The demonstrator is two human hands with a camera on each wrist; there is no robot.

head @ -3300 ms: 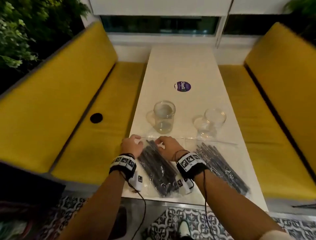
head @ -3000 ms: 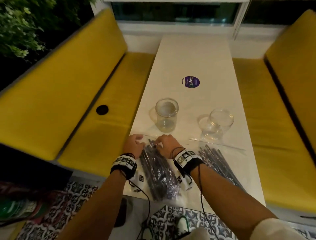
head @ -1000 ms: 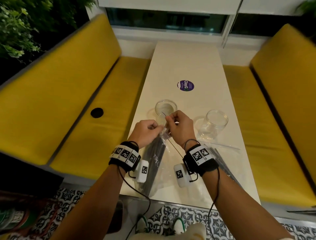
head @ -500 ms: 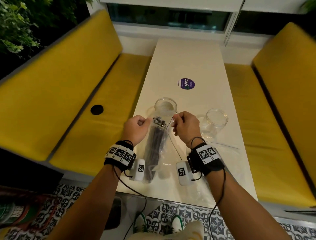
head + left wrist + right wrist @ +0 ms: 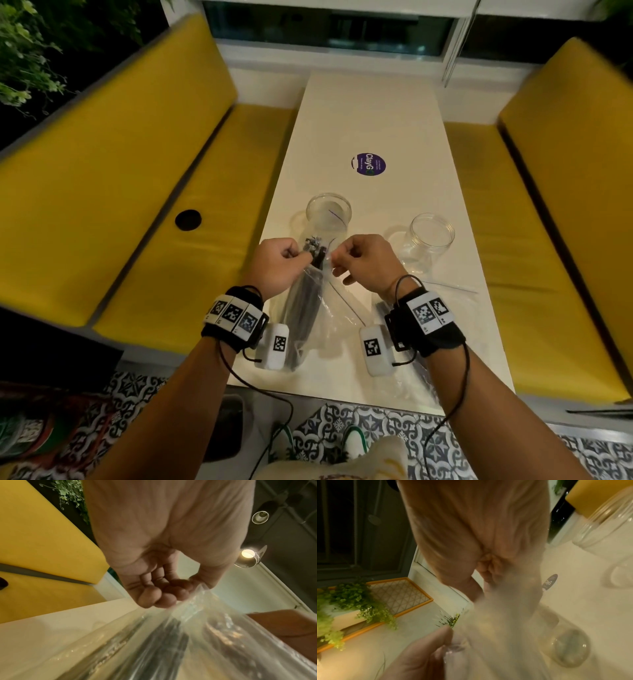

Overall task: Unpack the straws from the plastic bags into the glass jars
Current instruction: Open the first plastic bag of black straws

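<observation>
My left hand (image 5: 279, 260) and right hand (image 5: 363, 260) each pinch one side of the mouth of a clear plastic bag (image 5: 305, 308) full of black straws. The bag hangs tilted above the near end of the table. Straw tips (image 5: 313, 245) poke out of the mouth between my hands. In the left wrist view curled fingers (image 5: 164, 596) pinch the bag's edge (image 5: 193, 601). An empty glass jar (image 5: 329, 214) stands just beyond the bag, and another empty jar (image 5: 430, 236) stands to its right. A second bag of straws (image 5: 423, 377) lies flat under my right forearm.
The narrow white table (image 5: 376, 113) carries a round purple sticker (image 5: 368, 164) past the jars. Yellow benches (image 5: 154, 212) run along both sides. A clear plastic strip (image 5: 448, 286) lies near the right jar. Patterned floor tiles show below the near table edge.
The bag lay flat on the table three seconds ago and has been lifted toward the left jar. Over the last half second my hands have drawn slightly closer at its mouth.
</observation>
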